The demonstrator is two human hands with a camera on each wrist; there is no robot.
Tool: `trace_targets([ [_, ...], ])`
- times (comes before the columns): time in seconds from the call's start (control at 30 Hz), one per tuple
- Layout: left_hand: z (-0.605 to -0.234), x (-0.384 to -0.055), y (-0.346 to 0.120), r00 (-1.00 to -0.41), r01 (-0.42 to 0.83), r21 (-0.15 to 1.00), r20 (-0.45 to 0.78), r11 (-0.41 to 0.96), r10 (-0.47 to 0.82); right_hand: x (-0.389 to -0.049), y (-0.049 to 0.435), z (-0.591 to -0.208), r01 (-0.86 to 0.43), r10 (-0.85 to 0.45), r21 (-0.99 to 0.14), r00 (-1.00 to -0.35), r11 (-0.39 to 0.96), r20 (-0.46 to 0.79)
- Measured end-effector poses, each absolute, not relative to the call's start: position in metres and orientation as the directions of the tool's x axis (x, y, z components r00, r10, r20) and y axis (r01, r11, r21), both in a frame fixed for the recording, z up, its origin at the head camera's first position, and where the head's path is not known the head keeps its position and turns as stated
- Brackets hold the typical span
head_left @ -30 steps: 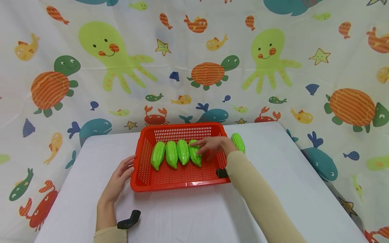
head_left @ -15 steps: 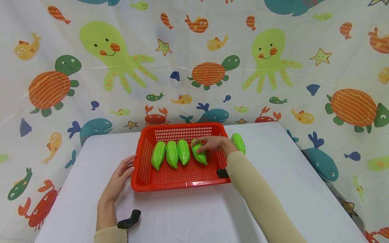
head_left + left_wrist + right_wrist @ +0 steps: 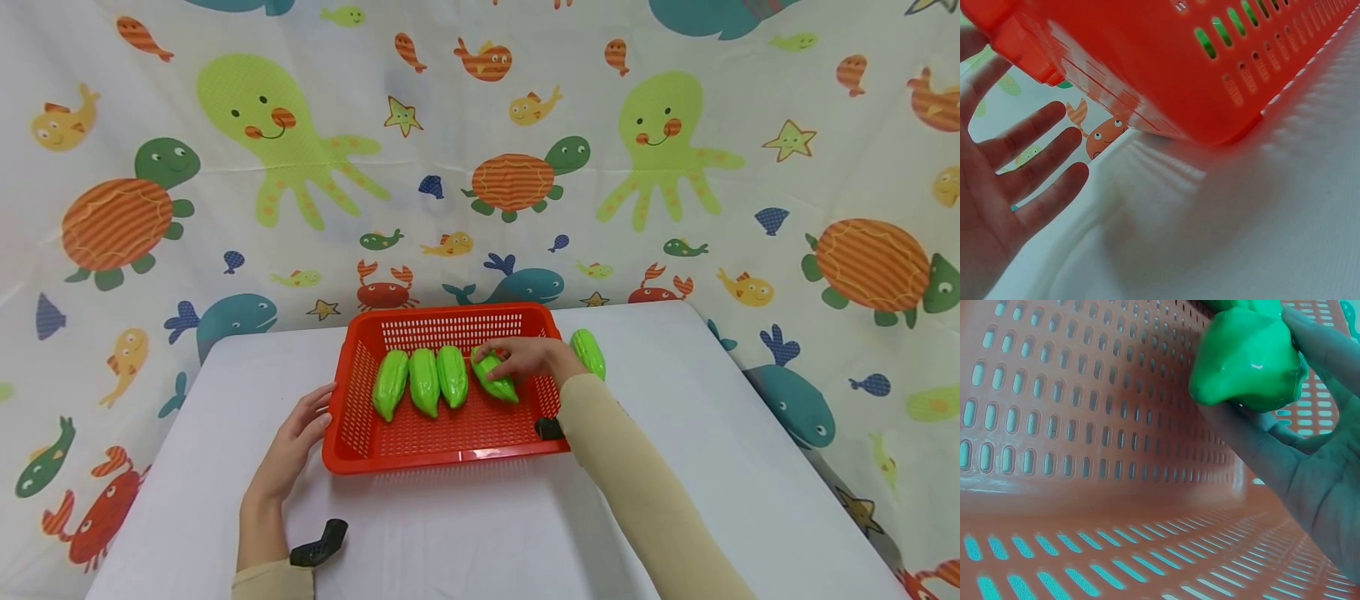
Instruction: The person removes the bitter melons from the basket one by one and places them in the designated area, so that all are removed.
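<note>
In the head view, a red plastic basket (image 3: 435, 457) holds several glossy green, ridged, pointed bitter gourds. Three of these gourds (image 3: 423, 382) lie side by side on the left. My right hand (image 3: 521, 357) reaches in over the far right side and grips a fourth gourd (image 3: 501, 388), which slants with its tip toward the near right. In the right wrist view, thumb and fingers are around this gourd (image 3: 1244, 359). At the basket's left wall rests my left hand (image 3: 296, 437), fingertips at the rim; the left wrist view shows its fingers (image 3: 1041, 128) spread and fairly straight.
Outside the basket's right wall, another green gourd (image 3: 588, 353) lies on the white table (image 3: 720, 400). A black wrist device (image 3: 320, 543) sits at the left sleeve. A curtain (image 3: 450, 100) with sea animals hangs behind the table.
The fourth gourd has moved right, away from the other three, and its near tip has swung to the right under my right hand. My left hand stays at the rim.
</note>
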State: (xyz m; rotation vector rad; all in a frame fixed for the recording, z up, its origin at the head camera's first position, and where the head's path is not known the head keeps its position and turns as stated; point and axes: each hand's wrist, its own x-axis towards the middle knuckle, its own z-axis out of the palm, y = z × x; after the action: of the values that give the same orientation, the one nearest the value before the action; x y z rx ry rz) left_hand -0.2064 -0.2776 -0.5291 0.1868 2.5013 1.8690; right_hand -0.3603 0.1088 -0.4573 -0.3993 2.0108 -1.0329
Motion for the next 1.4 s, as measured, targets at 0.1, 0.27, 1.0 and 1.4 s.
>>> trace_targets([
  [0.1, -0.530, -0.207, -0.278, -0.993, 0.088, 0.957, 0.061, 0.276, 0.104, -0.360, 0.109, -0.457, 0.080, -0.582, -0.783, -0.622, 0.617, -0.523],
  [0.27, -0.530, -0.207, -0.279, -0.992, 0.089, 0.958, 0.062, 0.272, 0.106, -0.359, 0.110, -0.457, 0.074, -0.584, -0.783, -0.624, 0.618, -0.520],
  [1.0, -0.529, -0.207, -0.280, -0.991, 0.098, 0.956, 0.069, 0.275, 0.112, -0.361, 0.109, -0.456, -0.028, -0.599, -0.793, -0.671, 0.608, -0.436],
  [1.4, -0.531, -0.209, -0.281, -0.993, 0.089, 0.953, 0.061, 0.289, 0.106, -0.359, 0.113, -0.435, -0.078, -0.642, -0.820, -0.666, 0.567, -0.380],
])
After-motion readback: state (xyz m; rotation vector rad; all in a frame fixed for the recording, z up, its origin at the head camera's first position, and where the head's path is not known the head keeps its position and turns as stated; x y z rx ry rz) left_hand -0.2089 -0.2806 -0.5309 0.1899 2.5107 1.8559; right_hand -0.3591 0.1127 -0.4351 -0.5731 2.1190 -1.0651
